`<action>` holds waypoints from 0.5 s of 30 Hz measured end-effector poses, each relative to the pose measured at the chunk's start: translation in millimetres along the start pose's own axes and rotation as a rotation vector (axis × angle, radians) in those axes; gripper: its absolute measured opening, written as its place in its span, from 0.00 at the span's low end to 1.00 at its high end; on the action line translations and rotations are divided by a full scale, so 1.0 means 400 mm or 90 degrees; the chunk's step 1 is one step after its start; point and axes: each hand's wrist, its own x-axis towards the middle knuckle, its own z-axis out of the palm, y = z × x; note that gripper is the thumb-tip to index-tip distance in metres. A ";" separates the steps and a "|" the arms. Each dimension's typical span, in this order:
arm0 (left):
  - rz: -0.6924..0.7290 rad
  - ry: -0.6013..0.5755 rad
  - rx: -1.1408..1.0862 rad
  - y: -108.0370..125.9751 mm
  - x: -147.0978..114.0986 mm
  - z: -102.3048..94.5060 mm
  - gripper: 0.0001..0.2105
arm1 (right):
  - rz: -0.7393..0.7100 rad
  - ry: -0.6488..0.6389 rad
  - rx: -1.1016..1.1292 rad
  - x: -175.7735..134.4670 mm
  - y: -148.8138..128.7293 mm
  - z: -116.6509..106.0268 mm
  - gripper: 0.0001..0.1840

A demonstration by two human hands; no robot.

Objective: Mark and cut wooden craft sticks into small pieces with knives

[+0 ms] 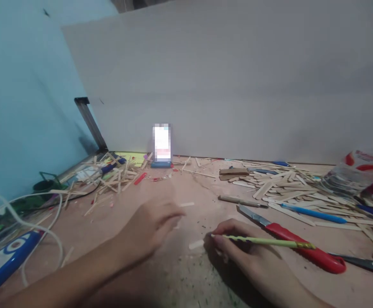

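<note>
My right hand (240,252) is closed on a yellow-green pencil (266,241), which lies nearly level across the fingers with its tip toward the left. Just left of those fingers a short piece of craft stick (195,244) rests on the table. My left hand (157,220) hovers over or touches the tabletop, its fingers curved together and smeared by motion; whether they hold anything is unclear. Close beyond its fingertips lies another short stick piece (187,204). Beside my right hand is a large knife with a red handle (304,248).
A phone (162,143) with a lit, blurred screen leans against the grey board (221,85). Loose craft sticks (282,184) pile up at right, with a blue pen (314,213) and scissors (362,262). More sticks (118,175) and a white cable (16,218) lie at left.
</note>
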 end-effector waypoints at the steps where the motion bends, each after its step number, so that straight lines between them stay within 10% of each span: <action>1: -0.012 -0.009 0.017 -0.006 0.004 -0.011 0.11 | -0.006 0.007 -0.004 0.003 0.001 -0.004 0.15; 15: -0.046 -0.202 0.085 -0.047 -0.002 -0.054 0.11 | 0.007 0.063 -0.035 0.012 -0.002 -0.024 0.17</action>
